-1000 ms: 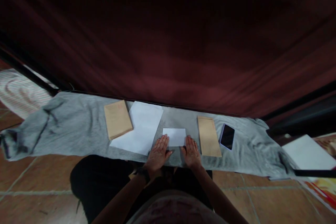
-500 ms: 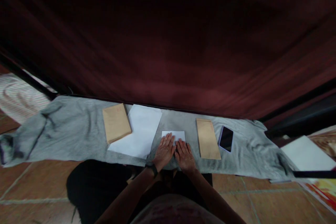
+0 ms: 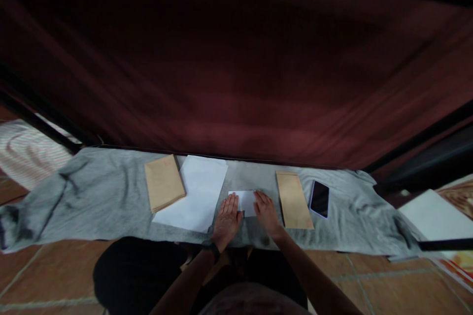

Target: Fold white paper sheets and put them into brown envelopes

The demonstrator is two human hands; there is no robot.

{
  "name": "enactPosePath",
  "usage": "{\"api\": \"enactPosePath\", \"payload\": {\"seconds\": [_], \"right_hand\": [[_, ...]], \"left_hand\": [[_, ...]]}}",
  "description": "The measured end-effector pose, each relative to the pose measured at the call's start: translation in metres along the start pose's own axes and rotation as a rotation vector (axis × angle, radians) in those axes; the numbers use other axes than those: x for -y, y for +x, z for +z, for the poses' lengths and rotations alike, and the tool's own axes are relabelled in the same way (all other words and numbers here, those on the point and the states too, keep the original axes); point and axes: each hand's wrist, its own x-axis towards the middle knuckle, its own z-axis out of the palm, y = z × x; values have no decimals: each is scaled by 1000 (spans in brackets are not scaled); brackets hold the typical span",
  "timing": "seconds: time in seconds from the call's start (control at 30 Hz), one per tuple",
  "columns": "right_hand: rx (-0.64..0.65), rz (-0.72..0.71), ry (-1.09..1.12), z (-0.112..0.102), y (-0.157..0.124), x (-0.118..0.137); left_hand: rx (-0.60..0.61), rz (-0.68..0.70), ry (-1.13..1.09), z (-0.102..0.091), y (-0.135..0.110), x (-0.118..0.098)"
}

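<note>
A small folded white paper (image 3: 247, 203) lies on the grey cloth (image 3: 118, 192) in front of me. My left hand (image 3: 226, 219), with a dark band at the wrist, rests flat over its left end, fingers stretched out. At the opposite end, my right hand (image 3: 266, 212) touches the paper's right edge, its fingers extended and pointing away from me. Part of the paper is hidden beneath both hands. To the left of my left hand lie larger white sheets (image 3: 202, 189). A brown paper envelope (image 3: 294, 201) is to the right of my right hand.
A stack of brown envelopes (image 3: 164, 183) overlaps the white sheets' left side. Beyond the right envelope lies a phone (image 3: 320, 199) with a dark screen. Dark red fabric (image 3: 236, 108) rises behind the cloth. Tiled floor (image 3: 384, 285) shows below, and a white panel (image 3: 436, 216) stands far right.
My hands, earlier close together on the paper's near half, have moved apart. The right hand has shifted to the right edge, leaving the paper's middle exposed. The view has tilted slightly.
</note>
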Motion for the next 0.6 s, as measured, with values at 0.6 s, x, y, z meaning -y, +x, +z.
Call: {"api": "enactPosePath", "payload": {"seconds": [0.6], "right_hand": [[156, -7, 330, -41, 59, -6]], "left_hand": [[-183, -202, -395, -18, 6, -2]]}}
